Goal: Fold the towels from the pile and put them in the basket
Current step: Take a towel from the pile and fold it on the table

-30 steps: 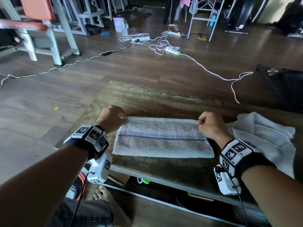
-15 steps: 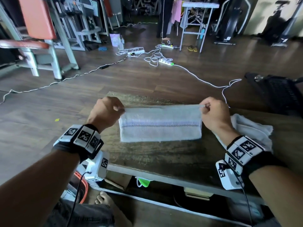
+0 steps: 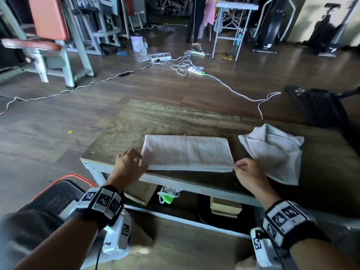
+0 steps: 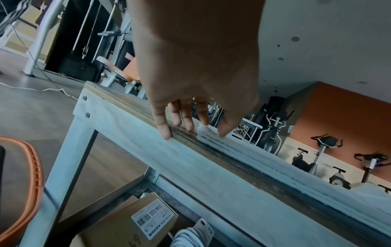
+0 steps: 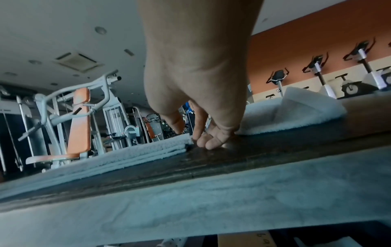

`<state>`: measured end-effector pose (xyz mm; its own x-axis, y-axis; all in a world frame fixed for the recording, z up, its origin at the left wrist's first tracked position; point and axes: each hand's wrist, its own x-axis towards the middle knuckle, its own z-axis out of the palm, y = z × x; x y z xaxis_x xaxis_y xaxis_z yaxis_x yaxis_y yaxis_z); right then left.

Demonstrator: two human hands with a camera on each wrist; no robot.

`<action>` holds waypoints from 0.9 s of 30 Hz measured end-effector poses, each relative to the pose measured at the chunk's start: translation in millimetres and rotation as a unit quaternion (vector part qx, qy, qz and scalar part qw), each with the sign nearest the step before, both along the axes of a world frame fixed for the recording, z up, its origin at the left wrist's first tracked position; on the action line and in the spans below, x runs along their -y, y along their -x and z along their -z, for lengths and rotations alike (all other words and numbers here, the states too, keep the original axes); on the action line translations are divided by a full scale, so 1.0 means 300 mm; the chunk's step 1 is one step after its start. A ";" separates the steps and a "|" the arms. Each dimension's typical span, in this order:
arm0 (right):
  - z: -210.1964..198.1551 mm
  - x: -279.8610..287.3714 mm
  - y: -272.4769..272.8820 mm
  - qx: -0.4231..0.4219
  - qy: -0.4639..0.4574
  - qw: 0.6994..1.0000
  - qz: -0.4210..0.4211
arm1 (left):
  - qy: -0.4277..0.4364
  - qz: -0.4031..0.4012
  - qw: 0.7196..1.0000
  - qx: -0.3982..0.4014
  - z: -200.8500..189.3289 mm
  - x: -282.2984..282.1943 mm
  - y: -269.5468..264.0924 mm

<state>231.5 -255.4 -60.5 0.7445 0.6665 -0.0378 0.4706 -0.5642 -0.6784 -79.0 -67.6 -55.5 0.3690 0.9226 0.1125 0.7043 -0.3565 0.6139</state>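
1. Half a second ago the towel [image 3: 188, 152] hung between raised hands; it now lies folded flat along the table's [image 3: 136, 121] near edge.
2. Left hand [image 3: 127, 165] touches the towel's near-left corner, fingers loosely spread.
3. Right hand [image 3: 248, 172] pinches its near-right corner.
4. Crumpled pile [image 3: 276, 152] sits toward the right edge.

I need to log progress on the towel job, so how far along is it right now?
Done: one towel lies folded into a long strip on the table. In hand: the left hand and right hand are at its near corners, grip unclear. Left: further folds, the crumpled towel beside it, then the basket, which sits by the table.
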 end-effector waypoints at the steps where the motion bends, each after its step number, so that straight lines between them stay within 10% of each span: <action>1: 0.000 0.000 0.004 0.017 0.012 1.000 -0.002 | 0.005 -0.021 1.000 -0.006 0.002 0.003 -0.007; 19: -0.021 0.022 0.015 -0.002 0.093 0.995 -0.023 | 0.087 -0.108 0.990 -0.026 -0.046 0.010 0.005; 27: 0.044 0.018 0.085 0.240 -0.021 0.955 -0.170 | -0.074 0.059 0.991 -0.093 0.017 0.046 -0.023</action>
<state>206.1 -260.7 -73.8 0.4092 0.8666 0.2855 0.8847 -0.3003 -0.3567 -72.0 -81.3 -60.7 0.4995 0.8507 0.1638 0.7484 -0.5190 0.4130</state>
